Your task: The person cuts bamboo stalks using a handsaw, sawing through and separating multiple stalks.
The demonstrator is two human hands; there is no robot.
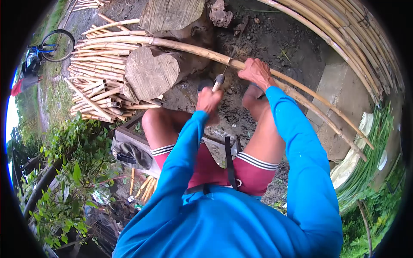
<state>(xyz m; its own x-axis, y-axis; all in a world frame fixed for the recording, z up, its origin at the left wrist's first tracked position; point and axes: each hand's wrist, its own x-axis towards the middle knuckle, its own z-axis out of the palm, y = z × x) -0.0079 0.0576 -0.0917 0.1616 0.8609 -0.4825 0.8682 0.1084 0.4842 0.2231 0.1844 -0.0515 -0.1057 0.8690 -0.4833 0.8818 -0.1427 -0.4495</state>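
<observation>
A long bamboo pole [189,48] lies across a cut log [152,73]. My right hand [257,72] is wrapped around it, and two bamboo lengths, one thinner [329,104], run out to the right beyond the fist. Whether these are halves of one pole or separate pieces is hidden by my hand. My left hand [209,101] is closed around the pale handle of a knife [218,82] with a dark collar. Its narrow blade reaches up to the pole just left of my right hand, seemingly touching it.
Many cut bamboo pieces [97,64] are heaped at the left, near another log [172,15]. Long poles [352,38] curve along the upper right. Green strips [365,167] lie below them. A bicycle wheel [58,45] and leafy plants [71,172] are at the left.
</observation>
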